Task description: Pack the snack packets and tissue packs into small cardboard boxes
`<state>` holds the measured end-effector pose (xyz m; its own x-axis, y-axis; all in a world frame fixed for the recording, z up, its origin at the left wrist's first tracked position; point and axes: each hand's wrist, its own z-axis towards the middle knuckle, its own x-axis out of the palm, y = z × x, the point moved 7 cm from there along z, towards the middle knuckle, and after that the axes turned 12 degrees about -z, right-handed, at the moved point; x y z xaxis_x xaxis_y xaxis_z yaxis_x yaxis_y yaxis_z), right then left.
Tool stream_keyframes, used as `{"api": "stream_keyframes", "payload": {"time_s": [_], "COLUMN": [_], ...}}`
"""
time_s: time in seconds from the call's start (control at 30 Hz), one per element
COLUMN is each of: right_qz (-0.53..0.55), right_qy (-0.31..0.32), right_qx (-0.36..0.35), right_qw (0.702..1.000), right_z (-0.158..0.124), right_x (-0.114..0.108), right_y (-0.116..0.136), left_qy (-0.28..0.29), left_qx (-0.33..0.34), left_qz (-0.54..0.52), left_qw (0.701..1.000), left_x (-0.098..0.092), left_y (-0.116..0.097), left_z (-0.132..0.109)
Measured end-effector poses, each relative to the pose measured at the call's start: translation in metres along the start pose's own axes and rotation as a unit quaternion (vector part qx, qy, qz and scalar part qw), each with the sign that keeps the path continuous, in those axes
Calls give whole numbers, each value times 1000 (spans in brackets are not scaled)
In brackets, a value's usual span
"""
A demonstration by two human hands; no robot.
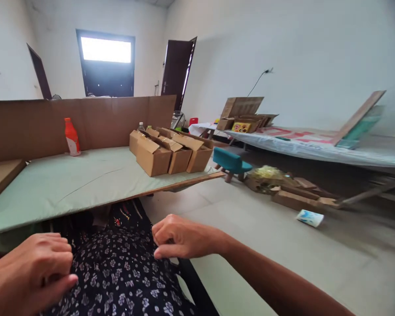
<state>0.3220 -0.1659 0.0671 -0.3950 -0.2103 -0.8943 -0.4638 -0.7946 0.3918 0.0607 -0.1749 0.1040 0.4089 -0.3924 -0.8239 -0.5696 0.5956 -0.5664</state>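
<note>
My left hand [42, 267] is curled into a loose fist above the left side of my lap, its thumb stretched along below the fingers. Over the right side of the lap, my right hand [176, 239] is also closed with the fingers bent inward. Nothing shows in either one. Between them lies dark flower-patterned clothing [121, 272]. Both hands are apart from the green-covered table [95, 175] in front. On that table stand an orange bottle [72, 137] and, further right, several small open cardboard boxes [154, 158] in a row.
A tall cardboard sheet [118, 118] lines the table's far edge, and a flat cardboard box [3, 175] lies at left. On the floor to the right are a teal stool [230, 162], an open carton [296, 197] and a white-blue roll [310, 217]. Another covered table [303, 147] stands behind.
</note>
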Motion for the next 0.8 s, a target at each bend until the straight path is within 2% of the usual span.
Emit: {"api": "stream_keyframes", "payload": {"time_s": [0.03, 0.1, 0.2, 0.27, 0.33, 0.4, 0.47, 0.57, 0.7, 0.8], "right_qz": [-2, -29, -79, -97, -114, -131, -148, -173, -199, -209], "right_qy": [2, 2, -24, -55, -84, -105, -119, -140, -155, -141], "right_qx": [14, 44, 93, 114, 136, 159, 181, 202, 223, 244], "right_qw": [1000, 999, 992, 987, 981, 973, 965, 954, 942, 936], "right_z": [3, 27, 84, 118, 144, 162, 176, 192, 203, 202], "right_x": [2, 9, 18, 23, 26, 26, 21, 11, 11, 34], "right_y": [-12, -41, -86, -109, -128, -145, -161, -184, -216, -244], "left_qy": [18, 41, -29, -96, -155, -189, -201, -192, -166, -151], "left_qx": [7, 20, -2, -32, -72, -109, -132, -150, -187, -216], "left_qz": [36, 113, 158, 178, 182, 181, 183, 198, 221, 220], "left_qw": [999, 993, 987, 979, 968, 959, 953, 950, 943, 939], "left_x": [1, -1, -22, -36, -45, -47, -46, -44, -41, -28], "left_y": [3, 16, 50, 82, 119, 153, 181, 210, 241, 254], "left_z": [10, 48, 125, 172, 205, 223, 227, 215, 172, 141]}}
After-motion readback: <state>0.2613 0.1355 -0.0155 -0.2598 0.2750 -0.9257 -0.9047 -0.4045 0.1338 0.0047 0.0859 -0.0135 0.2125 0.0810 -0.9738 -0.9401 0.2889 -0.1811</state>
